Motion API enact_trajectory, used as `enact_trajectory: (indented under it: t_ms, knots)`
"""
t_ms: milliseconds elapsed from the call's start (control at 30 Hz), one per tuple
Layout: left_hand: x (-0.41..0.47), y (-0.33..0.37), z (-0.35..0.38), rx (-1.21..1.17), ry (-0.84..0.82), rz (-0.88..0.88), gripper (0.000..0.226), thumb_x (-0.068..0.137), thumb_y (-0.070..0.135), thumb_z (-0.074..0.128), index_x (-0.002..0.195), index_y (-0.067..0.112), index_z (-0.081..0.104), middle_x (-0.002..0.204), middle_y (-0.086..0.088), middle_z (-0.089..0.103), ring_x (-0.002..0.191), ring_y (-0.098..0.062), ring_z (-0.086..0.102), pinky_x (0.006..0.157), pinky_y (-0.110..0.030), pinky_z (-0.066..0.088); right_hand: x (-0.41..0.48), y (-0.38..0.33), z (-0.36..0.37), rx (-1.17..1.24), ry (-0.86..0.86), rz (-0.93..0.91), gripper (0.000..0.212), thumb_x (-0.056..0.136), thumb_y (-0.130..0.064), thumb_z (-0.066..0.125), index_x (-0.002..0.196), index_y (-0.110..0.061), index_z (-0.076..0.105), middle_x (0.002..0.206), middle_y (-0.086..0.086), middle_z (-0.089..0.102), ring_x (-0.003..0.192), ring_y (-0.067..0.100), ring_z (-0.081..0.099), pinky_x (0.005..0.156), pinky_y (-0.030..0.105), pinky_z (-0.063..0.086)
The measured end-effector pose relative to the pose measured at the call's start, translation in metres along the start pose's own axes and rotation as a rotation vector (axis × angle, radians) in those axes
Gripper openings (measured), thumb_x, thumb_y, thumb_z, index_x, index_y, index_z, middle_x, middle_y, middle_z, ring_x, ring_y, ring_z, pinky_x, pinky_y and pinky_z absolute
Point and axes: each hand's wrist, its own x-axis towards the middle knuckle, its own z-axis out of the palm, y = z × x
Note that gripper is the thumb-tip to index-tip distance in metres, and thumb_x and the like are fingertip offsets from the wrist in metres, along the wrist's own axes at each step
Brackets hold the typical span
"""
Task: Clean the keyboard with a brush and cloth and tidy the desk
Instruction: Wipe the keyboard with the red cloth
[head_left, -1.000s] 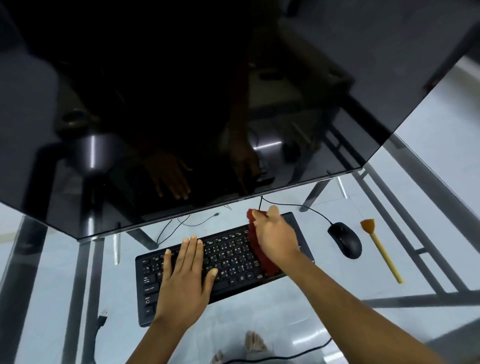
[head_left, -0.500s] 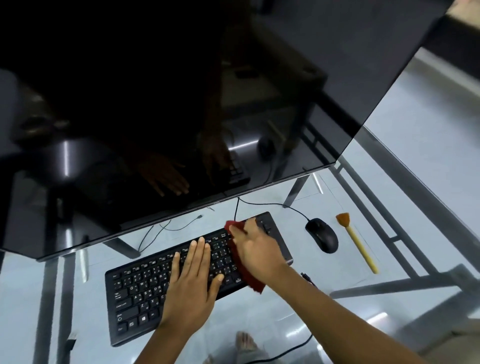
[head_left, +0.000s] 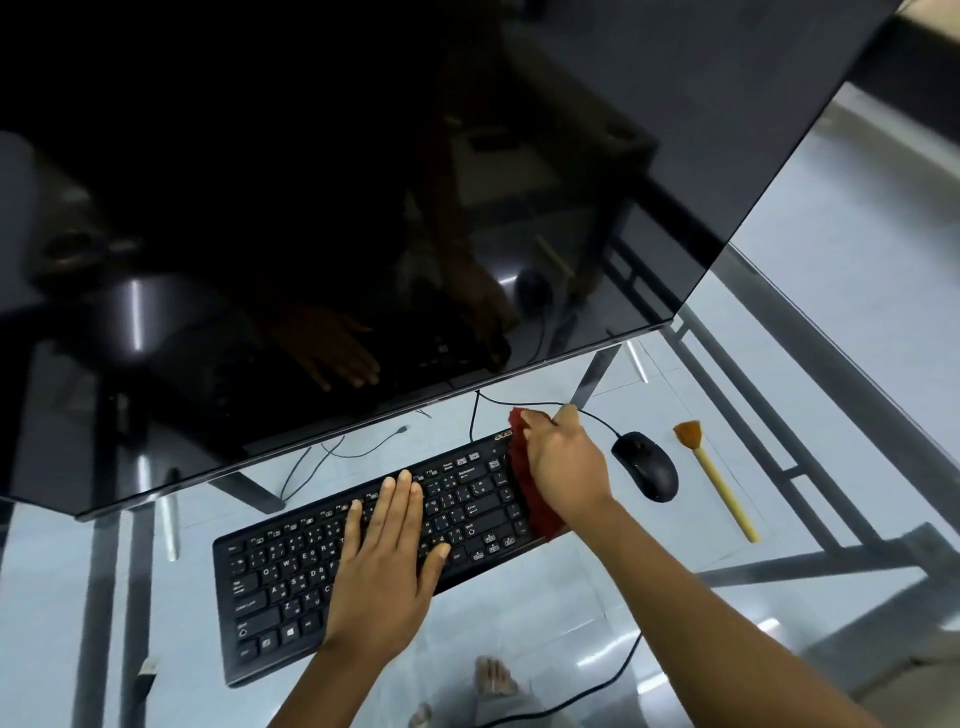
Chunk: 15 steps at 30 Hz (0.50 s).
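We look down through a glass-topped desk (head_left: 519, 613) with a grey metal frame. A flat black keyboard (head_left: 280, 582) lies slantwise on the glass, just in front of the lower edge of a large black glossy monitor (head_left: 363, 208), whose dark screen mirrors both hands.

The left hand (head_left: 387, 566) rests palm-down on the middle of the keyboard. Its fingers are straight and held close together, with the thumb spread to the side over the lower keys.

The right hand (head_left: 563, 467) grips a dark red cloth (head_left: 537, 506) and holds it against the right end of the keyboard. The fingers are bent over the upper part of the cloth, and the rest of it trails down across the keys to the keyboard's near edge.

A black computer mouse (head_left: 647, 465) sits just to the right of that hand, and its thin black cable (head_left: 602, 423) curves back towards the monitor.

A yellow-handled brush (head_left: 719, 483) with orange-brown bristles lies flat on the glass to the right of the mouse, apart from it, bristles pointing away from us.

Bare toes (head_left: 493, 675) show through the glass below.
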Motion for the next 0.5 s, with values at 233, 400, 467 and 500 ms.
enact_trajectory:
  t_ms: [233, 400, 467, 500]
  knots:
    - [0.001, 0.001, 0.0, -0.002, 0.003, 0.009, 0.069, 0.1, 0.058, 0.017, 0.153, 0.014, 0.017, 0.162, 0.0, 0.01, 0.149, -0.013, 0.0, 0.118, -0.045, 0.005, -0.038, 0.002, 0.0, 0.078, -0.06, -0.113, 0.034, 0.101, -0.036, 0.039, 0.132, -0.032, 0.051, 0.095, -0.007, 0.041, 0.068, 0.014, 0.052, 0.064, 0.03, 0.055]
    - [-0.001, -0.002, 0.0, -0.003, 0.005, 0.015, 0.069, 0.1, 0.057, 0.018, 0.153, 0.013, 0.018, 0.162, -0.001, 0.012, 0.15, -0.014, 0.003, 0.117, -0.046, 0.007, -0.062, 0.027, -0.002, -0.036, -0.028, -0.021, 0.033, 0.101, -0.025, 0.043, 0.132, -0.017, 0.052, 0.093, 0.001, 0.036, 0.054, 0.022, 0.045, 0.053, 0.035, 0.052]
    - [-0.001, -0.002, 0.0, 0.005, 0.009, 0.022, 0.069, 0.1, 0.057, 0.018, 0.153, 0.013, 0.018, 0.162, -0.002, 0.012, 0.15, -0.015, 0.003, 0.117, -0.046, 0.006, -0.088, 0.034, 0.0, -0.025, -0.035, -0.03, 0.035, 0.101, -0.025, 0.046, 0.134, -0.014, 0.053, 0.093, 0.003, 0.042, 0.053, 0.019, 0.045, 0.052, 0.035, 0.054]
    - [-0.001, -0.001, 0.001, 0.0, 0.013, 0.026, 0.069, 0.1, 0.057, 0.018, 0.153, 0.013, 0.019, 0.162, -0.002, 0.013, 0.15, -0.015, 0.004, 0.117, -0.046, 0.007, -0.095, 0.038, -0.001, -0.022, -0.032, -0.029, 0.036, 0.1, -0.025, 0.048, 0.135, -0.014, 0.053, 0.094, 0.005, 0.045, 0.053, 0.018, 0.046, 0.052, 0.034, 0.055]
